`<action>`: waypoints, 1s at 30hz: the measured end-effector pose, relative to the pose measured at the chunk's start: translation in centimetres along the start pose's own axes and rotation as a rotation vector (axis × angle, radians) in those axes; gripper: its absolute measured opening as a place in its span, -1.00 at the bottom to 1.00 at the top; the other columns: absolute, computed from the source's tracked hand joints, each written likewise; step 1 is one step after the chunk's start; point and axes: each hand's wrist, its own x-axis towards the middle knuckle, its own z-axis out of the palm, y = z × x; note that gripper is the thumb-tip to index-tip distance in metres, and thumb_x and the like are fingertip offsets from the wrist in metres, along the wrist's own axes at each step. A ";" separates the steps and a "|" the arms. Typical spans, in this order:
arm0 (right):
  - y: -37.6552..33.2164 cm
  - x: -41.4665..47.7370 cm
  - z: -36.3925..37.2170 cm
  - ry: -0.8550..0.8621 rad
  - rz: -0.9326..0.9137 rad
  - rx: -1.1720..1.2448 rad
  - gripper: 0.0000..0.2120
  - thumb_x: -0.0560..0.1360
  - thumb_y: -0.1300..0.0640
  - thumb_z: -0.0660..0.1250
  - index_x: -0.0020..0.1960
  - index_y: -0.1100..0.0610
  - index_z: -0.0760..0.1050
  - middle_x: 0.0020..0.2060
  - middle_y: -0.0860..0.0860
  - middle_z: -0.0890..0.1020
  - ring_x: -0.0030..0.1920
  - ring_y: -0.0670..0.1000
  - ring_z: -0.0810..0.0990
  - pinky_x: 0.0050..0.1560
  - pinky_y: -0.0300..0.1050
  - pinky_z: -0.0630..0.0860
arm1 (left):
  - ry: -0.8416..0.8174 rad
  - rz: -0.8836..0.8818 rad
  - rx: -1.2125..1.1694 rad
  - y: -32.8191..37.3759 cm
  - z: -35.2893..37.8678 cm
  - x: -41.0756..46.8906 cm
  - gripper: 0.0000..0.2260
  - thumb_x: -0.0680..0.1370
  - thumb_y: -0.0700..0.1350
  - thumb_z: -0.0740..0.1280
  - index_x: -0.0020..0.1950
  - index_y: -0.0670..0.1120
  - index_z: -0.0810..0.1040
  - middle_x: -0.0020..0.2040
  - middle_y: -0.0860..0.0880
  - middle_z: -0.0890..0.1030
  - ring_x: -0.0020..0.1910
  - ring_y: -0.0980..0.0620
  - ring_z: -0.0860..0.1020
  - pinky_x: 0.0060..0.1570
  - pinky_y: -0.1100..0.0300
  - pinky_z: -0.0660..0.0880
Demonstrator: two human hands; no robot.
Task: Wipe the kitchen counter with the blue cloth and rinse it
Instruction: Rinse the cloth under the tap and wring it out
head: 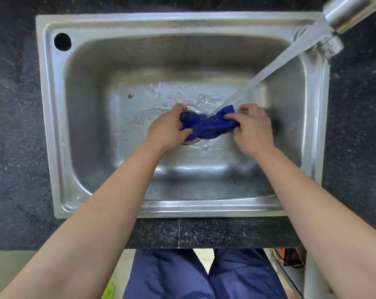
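Cloth (pixel 208 126), blue and bunched, in steel sink (pixel 161 20)

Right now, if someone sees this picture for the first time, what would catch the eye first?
The bright blue cloth, gripped by the left hand and the right hand over the drain in the middle of the steel sink. Next, the stream of water slanting from the tap at the top right onto the cloth.

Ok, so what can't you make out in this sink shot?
Head view only.
Drain: mostly covered by the blue cloth and left hand.
Faucet: cut off by the top-right edge.
Blue cloth's shape: bunched between left hand and right hand.
Orange object below the counter: cropped, unidentifiable.
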 end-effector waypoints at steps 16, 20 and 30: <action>-2.1 0.6 1.7 -0.166 -0.163 -0.128 -0.79 0.53 -0.04 0.40 0.12 -0.03 0.68 -0.02 0.04 0.63 0.09 0.13 0.51 -0.09 -0.08 0.40 | 0.012 0.054 0.354 -1.0 3.6 -0.4 -0.77 0.62 0.05 0.26 0.18 -0.03 0.55 0.14 -0.10 0.52 0.18 -0.17 0.48 0.00 0.03 0.41; -1.0 -0.8 0.9 0.051 -0.158 0.029 -0.78 0.49 -0.03 0.46 0.09 0.01 0.70 -0.12 0.04 0.66 -0.06 0.12 0.63 -0.21 -0.19 0.40 | 0.205 0.175 0.380 -0.8 3.2 -0.6 -0.76 0.61 0.04 0.27 0.09 -0.13 0.55 0.07 -0.16 0.52 0.08 -0.22 0.48 -0.09 -0.02 0.40; -0.1 -1.2 1.5 -0.370 -0.169 -0.233 -0.33 0.55 0.14 0.34 0.59 0.00 0.16 0.47 0.17 0.24 0.30 0.28 0.35 0.26 0.15 0.44 | -0.064 0.087 0.171 -1.3 4.3 -0.8 -0.56 0.56 -0.20 0.29 0.44 -0.11 0.35 0.23 -0.19 0.49 0.24 -0.19 0.42 0.11 0.01 0.40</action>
